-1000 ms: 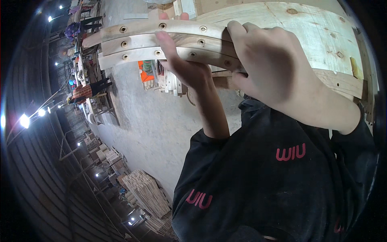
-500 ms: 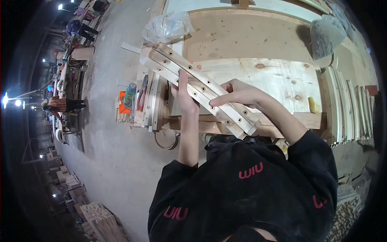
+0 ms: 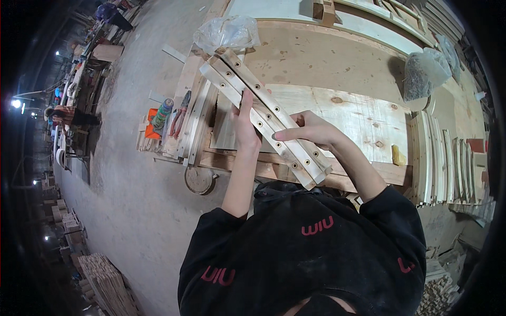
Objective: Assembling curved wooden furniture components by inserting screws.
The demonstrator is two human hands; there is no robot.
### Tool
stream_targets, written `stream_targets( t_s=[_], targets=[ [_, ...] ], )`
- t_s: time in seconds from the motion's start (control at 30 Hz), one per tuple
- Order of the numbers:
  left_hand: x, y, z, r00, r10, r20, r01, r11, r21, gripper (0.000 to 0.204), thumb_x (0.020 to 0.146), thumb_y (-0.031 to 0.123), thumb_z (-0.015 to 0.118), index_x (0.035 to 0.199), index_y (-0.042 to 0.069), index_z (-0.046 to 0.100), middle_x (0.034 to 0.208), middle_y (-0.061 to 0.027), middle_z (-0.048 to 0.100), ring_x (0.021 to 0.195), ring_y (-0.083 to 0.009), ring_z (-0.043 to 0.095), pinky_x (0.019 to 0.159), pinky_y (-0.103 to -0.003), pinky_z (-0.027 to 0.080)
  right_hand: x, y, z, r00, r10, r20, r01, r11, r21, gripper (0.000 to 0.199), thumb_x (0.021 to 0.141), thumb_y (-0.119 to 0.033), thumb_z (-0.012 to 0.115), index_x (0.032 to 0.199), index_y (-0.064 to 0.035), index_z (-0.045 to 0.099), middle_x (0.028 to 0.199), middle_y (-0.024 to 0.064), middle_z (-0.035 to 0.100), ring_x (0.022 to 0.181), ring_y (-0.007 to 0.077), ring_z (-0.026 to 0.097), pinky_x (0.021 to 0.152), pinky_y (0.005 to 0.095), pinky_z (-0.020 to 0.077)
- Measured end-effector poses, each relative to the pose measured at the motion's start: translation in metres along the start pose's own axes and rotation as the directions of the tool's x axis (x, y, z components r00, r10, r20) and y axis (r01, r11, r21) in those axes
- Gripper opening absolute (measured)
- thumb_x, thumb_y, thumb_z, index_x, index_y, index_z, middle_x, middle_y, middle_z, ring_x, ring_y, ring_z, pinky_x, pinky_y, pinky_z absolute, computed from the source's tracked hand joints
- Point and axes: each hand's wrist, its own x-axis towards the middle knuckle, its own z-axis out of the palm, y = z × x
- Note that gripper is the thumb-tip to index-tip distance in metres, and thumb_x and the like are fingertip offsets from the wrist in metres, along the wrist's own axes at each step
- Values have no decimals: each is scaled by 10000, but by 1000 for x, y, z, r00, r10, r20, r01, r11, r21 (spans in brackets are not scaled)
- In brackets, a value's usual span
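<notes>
The left hand (image 3: 245, 124) and the right hand (image 3: 311, 130) hold two long wooden strips (image 3: 266, 118) with small holes in them. The strips lie side by side and slant over the wooden worktop (image 3: 337, 68). The left grip is wrapped round the strips from the left side. The right grip presses on them from the right, fingers out flat. One end of the strips touches a clear plastic bag (image 3: 226, 32). Another bag (image 3: 427, 71) sits further right. Curved wooden slats (image 3: 448, 158) stand at the right edge.
</notes>
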Motion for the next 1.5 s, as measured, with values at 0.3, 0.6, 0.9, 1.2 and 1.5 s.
stream_targets(
  t_s=[0.3, 0.6, 0.9, 1.2, 1.5],
  targets=[
    [-4, 3, -3, 999, 9, -41, -8, 1000, 30, 484, 879, 292, 454, 1235, -18, 350, 1119, -181, 511, 1031, -282, 517, 875, -375, 418, -6, -5, 7, 999, 49, -8, -50, 993, -106, 543, 584, -361, 770, 892, 59, 616, 789, 118, 624, 683, 147, 593, 666, 255, 457],
    [-8, 4, 1, 999, 43, -28, -43, 999, 34, 480, 877, 294, 452, 1224, -25, 359, 1094, -166, 519, 1006, -286, 531, 863, -368, 428, -9, -1, 7, 1000, 21, 7, -20, 995, -94, 567, 580, -390, 774, 896, 56, 622, 776, 106, 625, 674, 137, 581, 667, 248, 450],
    [-11, -1, 0, 995, 34, -94, -47, 989, -143, 354, 871, 242, 492, 1114, -12, 448, 951, -136, 576, 819, -246, 605, 702, -343, 500, -6, 10, 5, 997, 38, 67, -33, 996, -80, 507, 576, -294, 787, 921, 33, 612, 784, 91, 625, 663, 115, 572, 651, 228, 438],
    [-16, 8, -2, 995, -27, 98, 47, 976, -212, 686, 868, 565, 244, 1281, 20, 291, 1161, -204, 457, 1051, -360, 488, 887, -441, 404, -5, 18, 7, 997, 1, 72, -3, 999, 32, 491, 555, -201, 792, 932, 48, 601, 792, 80, 624, 671, 117, 573, 654, 217, 438],
    [-15, -5, -1, 920, -273, 282, 350, 895, -276, 953, 700, 784, 237, 1194, -18, 386, 1053, -222, 504, 1047, -363, 485, 878, -476, 395, -13, 16, 1, 996, -19, 89, 7, 991, 135, 476, 548, -190, 787, 906, 60, 599, 781, 76, 611, 658, 103, 564, 639, 207, 437]
  ],
)
